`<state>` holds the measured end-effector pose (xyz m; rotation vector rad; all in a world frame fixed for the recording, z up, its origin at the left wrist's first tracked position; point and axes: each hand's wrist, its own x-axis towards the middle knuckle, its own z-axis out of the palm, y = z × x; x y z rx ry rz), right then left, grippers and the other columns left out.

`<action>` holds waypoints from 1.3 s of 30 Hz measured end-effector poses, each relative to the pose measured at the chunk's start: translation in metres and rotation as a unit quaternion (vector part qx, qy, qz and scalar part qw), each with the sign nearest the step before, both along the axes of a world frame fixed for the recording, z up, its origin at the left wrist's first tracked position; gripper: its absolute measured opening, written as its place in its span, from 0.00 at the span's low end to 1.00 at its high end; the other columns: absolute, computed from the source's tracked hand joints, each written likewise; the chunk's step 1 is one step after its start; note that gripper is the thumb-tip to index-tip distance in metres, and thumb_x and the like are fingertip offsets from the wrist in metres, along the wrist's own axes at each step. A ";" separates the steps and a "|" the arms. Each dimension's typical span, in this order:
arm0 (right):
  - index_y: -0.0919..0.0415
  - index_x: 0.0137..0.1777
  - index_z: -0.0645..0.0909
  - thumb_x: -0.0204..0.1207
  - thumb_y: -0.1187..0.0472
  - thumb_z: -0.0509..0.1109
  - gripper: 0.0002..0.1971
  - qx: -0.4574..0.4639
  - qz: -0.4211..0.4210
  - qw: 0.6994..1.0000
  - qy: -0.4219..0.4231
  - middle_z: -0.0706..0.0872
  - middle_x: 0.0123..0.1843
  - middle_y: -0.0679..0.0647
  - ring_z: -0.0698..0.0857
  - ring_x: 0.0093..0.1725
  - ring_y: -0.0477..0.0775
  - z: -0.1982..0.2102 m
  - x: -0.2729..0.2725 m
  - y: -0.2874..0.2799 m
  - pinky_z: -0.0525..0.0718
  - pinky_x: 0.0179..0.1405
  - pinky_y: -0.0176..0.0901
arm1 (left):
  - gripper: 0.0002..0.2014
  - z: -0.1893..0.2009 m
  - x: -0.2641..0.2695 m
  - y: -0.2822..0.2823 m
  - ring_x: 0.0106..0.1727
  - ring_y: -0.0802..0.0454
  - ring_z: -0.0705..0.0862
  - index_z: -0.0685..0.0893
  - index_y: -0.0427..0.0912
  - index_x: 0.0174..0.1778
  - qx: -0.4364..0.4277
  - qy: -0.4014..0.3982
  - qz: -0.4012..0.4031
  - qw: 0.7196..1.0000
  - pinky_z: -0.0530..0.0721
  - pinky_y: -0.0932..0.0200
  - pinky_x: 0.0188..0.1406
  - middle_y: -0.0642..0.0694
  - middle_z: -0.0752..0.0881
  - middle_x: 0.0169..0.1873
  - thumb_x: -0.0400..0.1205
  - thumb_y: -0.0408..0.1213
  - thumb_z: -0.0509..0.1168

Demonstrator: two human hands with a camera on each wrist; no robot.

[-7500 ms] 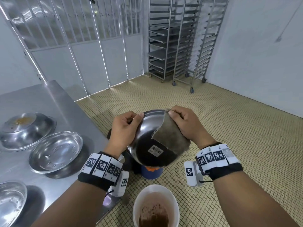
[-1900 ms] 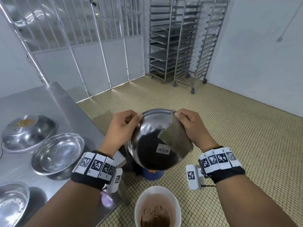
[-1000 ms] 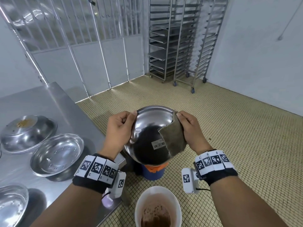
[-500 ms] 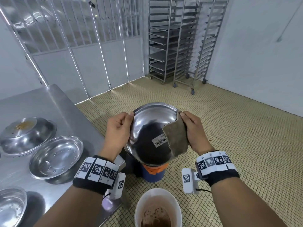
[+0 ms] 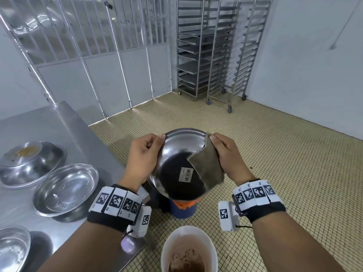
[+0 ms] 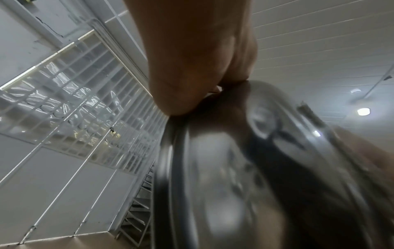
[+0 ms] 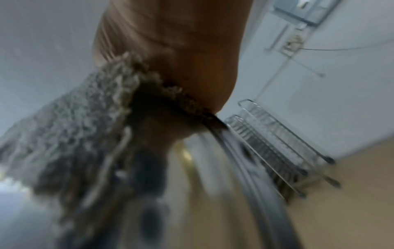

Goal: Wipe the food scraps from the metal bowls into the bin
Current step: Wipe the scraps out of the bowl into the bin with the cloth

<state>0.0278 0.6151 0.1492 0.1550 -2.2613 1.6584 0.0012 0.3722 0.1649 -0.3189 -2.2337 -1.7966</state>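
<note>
Hidden or unclear: the inside of the held metal bowl (image 5: 177,163) faces away from the head camera, so any scraps in it cannot be seen. The right fingers behind the bowl rim are out of sight. Both wrist views are heavily blurred; the right wrist view shows only the cloth (image 7: 70,134) against the palm and a streak of rim.

Orientation: the bowl stands on edge, tilted, its underside with a barcode sticker (image 5: 186,174) toward the person and its opening toward the far wall. Its lower edge hangs above the blue bin (image 5: 183,210).

Grip: the left hand (image 5: 144,156) pinches the bowl's left rim, thumb on the near face. The right hand (image 5: 227,154) pinches the grey-brown cloth (image 5: 206,167) over the right rim.

Relative to the blue bin: a white bucket (image 5: 189,250) holding brown residue stands nearer the person; the steel table (image 5: 59,126) with other bowls lies to its left, one of them (image 5: 31,163) overturned with orange scraps on it.
</note>
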 end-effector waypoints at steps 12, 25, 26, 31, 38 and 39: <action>0.60 0.39 0.83 0.90 0.55 0.61 0.18 -0.041 -0.019 0.999 -0.024 0.82 0.35 0.50 0.78 0.38 0.48 0.002 0.005 0.006 0.76 0.47 0.49 | 0.22 -0.003 -0.004 -0.003 0.29 0.45 0.75 0.82 0.31 0.32 0.090 -0.021 0.030 0.995 0.74 0.51 0.30 0.35 0.80 0.27 0.89 0.42 0.69; 0.67 0.44 0.81 0.88 0.52 0.61 0.19 -0.047 -0.039 0.998 -0.018 0.82 0.39 0.64 0.78 0.41 0.52 0.005 0.000 -0.023 0.77 0.48 0.53 | 0.17 -0.013 -0.003 -0.033 0.34 0.46 0.83 0.88 0.45 0.35 0.078 0.005 0.043 0.996 0.83 0.47 0.39 0.42 0.88 0.31 0.91 0.41 0.65; 0.65 0.41 0.80 0.88 0.54 0.61 0.18 -0.046 -0.037 0.998 -0.010 0.80 0.36 0.60 0.77 0.39 0.51 0.006 0.000 -0.028 0.76 0.46 0.52 | 0.16 -0.013 -0.003 -0.037 0.34 0.46 0.84 0.88 0.46 0.38 0.032 0.016 0.032 0.999 0.84 0.47 0.39 0.43 0.88 0.32 0.92 0.41 0.64; 0.41 0.33 0.82 0.88 0.56 0.64 0.20 0.090 -0.001 0.996 0.005 0.80 0.30 0.38 0.77 0.33 0.41 0.016 -0.002 -0.057 0.75 0.40 0.46 | 0.13 0.000 -0.006 -0.050 0.25 0.63 0.79 0.88 0.49 0.37 -0.079 0.035 -0.024 0.996 0.77 0.67 0.28 0.55 0.86 0.26 0.88 0.43 0.69; 0.63 0.40 0.79 0.88 0.52 0.61 0.19 -0.050 -0.038 0.998 0.011 0.79 0.35 0.52 0.77 0.37 0.50 0.007 -0.004 -0.098 0.76 0.42 0.49 | 0.18 -0.014 -0.026 -0.098 0.30 0.46 0.82 0.89 0.47 0.31 0.141 -0.052 0.041 0.988 0.81 0.51 0.32 0.46 0.86 0.26 0.88 0.44 0.70; 0.62 0.38 0.77 0.88 0.52 0.61 0.19 -0.044 -0.052 0.998 0.017 0.78 0.34 0.51 0.76 0.36 0.49 0.005 -0.004 -0.104 0.75 0.40 0.49 | 0.17 -0.019 -0.029 -0.105 0.31 0.45 0.83 0.90 0.47 0.33 0.126 -0.049 0.042 0.990 0.83 0.48 0.35 0.43 0.87 0.28 0.88 0.46 0.69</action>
